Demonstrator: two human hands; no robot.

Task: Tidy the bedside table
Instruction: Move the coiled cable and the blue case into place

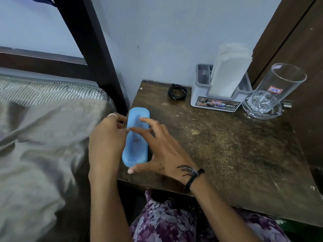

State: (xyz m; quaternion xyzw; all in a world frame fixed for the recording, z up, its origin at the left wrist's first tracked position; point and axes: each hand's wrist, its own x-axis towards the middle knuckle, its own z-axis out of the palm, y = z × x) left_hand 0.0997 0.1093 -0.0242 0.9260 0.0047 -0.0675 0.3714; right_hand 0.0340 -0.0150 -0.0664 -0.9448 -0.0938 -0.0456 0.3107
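A light blue oblong case [138,151] lies along the left edge of the worn wooden bedside table [236,145]. My left hand [107,137] rests against the case's left side, fingers curled at its rim. My right hand [157,152] spreads over the case from the right, fingers apart above its top and thumb by its near end. Whether either hand grips the case is unclear. A coiled black cable [177,93] lies at the back of the table.
A grey holder [216,100] with white napkins [229,72] stands at the back. A tall empty glass [279,86] stands in a glass ashtray [262,110] at the back right. A bed with grey bedding [43,145] and a dark bedpost [90,46] lies left; a brown door [297,41] stands at right.
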